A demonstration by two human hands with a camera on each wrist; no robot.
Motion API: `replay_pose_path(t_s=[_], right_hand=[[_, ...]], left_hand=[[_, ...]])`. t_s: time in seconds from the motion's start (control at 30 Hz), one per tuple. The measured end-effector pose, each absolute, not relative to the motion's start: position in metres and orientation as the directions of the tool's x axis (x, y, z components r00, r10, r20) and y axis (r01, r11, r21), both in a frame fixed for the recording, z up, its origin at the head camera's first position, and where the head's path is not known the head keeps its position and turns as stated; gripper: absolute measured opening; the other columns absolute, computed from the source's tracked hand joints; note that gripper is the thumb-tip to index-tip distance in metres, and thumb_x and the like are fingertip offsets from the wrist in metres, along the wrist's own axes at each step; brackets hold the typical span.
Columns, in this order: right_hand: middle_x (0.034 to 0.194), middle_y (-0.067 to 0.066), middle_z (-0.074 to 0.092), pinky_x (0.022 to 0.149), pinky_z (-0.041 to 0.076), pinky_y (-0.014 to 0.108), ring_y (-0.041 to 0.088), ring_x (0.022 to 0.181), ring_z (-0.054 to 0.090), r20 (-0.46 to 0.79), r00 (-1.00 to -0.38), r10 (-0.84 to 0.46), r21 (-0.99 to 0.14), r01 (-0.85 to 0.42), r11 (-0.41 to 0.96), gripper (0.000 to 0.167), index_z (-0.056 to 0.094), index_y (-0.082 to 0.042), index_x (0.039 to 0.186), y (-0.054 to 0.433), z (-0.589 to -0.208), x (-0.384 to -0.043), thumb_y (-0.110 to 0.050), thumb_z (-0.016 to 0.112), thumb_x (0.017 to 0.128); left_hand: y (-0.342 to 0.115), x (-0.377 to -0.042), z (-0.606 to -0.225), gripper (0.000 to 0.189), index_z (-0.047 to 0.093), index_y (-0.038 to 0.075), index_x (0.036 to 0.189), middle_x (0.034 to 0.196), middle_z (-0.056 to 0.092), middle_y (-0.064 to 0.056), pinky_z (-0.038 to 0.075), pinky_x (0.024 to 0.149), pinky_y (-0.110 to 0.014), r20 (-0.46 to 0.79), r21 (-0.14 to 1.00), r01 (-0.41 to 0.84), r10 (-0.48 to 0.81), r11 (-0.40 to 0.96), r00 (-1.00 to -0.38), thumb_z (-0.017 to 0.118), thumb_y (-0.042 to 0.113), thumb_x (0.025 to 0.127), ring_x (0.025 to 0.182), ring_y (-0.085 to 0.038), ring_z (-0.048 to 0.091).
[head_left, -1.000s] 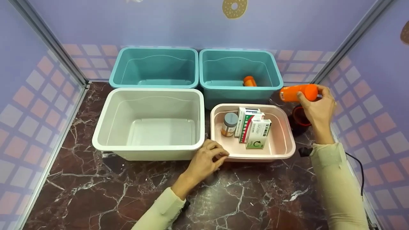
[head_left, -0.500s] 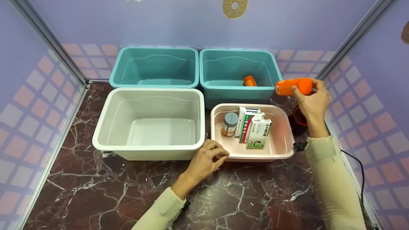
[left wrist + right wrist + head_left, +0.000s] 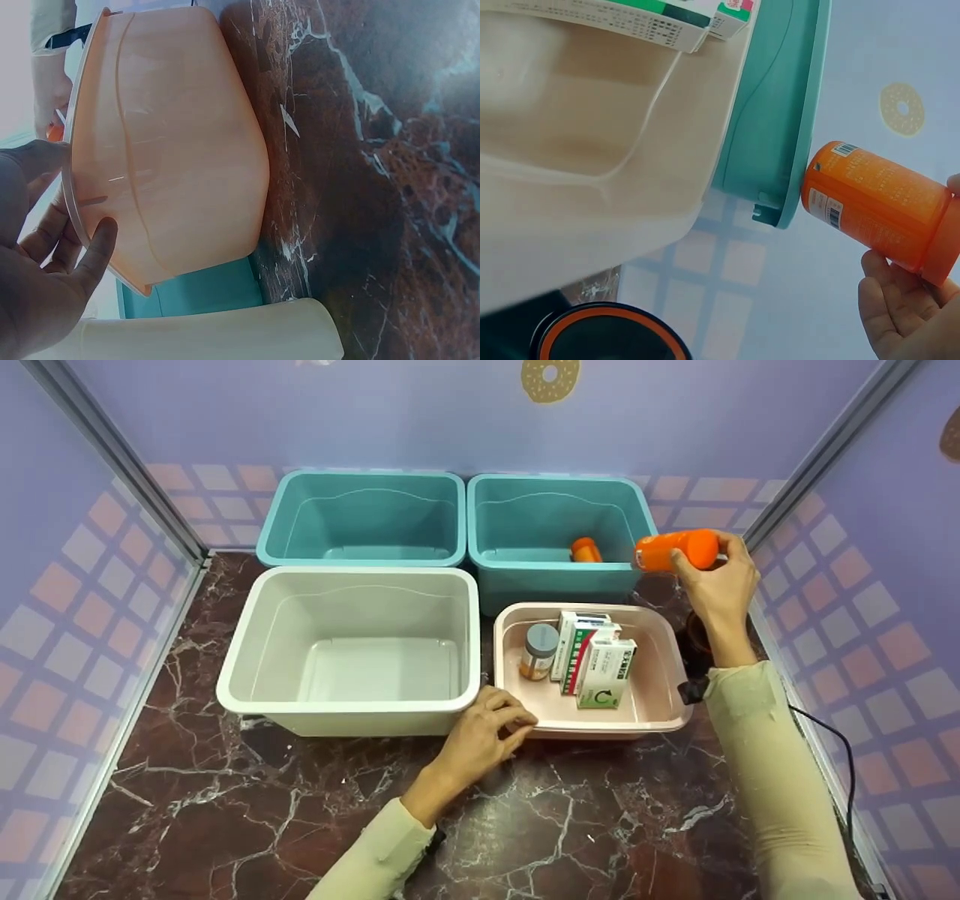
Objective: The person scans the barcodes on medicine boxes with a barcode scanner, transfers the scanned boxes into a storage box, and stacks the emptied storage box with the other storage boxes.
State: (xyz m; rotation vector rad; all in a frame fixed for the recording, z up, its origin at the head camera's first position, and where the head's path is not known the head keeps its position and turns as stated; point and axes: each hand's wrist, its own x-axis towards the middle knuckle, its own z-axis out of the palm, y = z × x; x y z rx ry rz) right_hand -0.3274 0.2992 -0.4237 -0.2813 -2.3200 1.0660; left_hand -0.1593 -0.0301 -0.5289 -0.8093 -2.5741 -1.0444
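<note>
My right hand [image 3: 724, 577] grips an orange bottle [image 3: 667, 550] near its capped end. The bottle lies sideways in the air, its base at the right rim of the right teal bin [image 3: 555, 577]. In the right wrist view, the bottle [image 3: 874, 202] shows white barcode labels, with fingers under it. Inside that teal bin lies another orange bottle [image 3: 586, 550]. My left hand [image 3: 484, 731] holds the front rim of the pink bin [image 3: 652, 697]; in the left wrist view its thumb lies on the outer wall. Inside the pink bin stand a grey-capped jar [image 3: 539, 651] and several medicine boxes [image 3: 606, 673].
A white bin [image 3: 352, 709] stands at front left, with the left teal bin [image 3: 360, 561] behind it. Partly hidden by the right wrist is a dark round container [image 3: 611, 337] with an orange ring. A black cable [image 3: 847, 765] runs along the right wall.
My right hand has carried the orange bottle left and away from me, from right of the teal bin to its right rim. My left hand has stayed on the pink bin's rim.
</note>
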Motion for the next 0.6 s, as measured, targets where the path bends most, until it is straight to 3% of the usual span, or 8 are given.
replay_pose_path(t_s=[0.2,0.6], right_hand=[[0.119,0.014,0.067,0.096,0.042,0.041,0.028,0.109,0.059,0.396,-0.826,0.400,-0.752,-0.041,0.658,0.060,0.065,-0.009,0.123,0.293,-0.420,-0.332,-0.045,0.075,0.076],[0.119,0.015,0.068,0.096,0.043,0.041,0.030,0.108,0.060,0.390,-0.835,0.389,-0.752,-0.046,0.657,0.062,0.065,-0.008,0.123,0.283,-0.422,-0.344,-0.046,0.075,0.075]], left_hand=[[-0.030,-0.159,-0.528,0.010,0.077,0.018,0.097,0.101,0.067,0.001,0.050,0.099,-0.032,0.422,0.556,0.584,0.405,0.591,-0.811,0.076,0.020,0.087,0.106,-0.019,0.057],[-0.030,-0.159,-0.529,0.011,0.076,0.018,0.097,0.102,0.067,0.000,0.051,0.099,-0.032,0.410,0.561,0.576,0.405,0.594,-0.817,0.077,0.020,0.086,0.108,-0.019,0.057]])
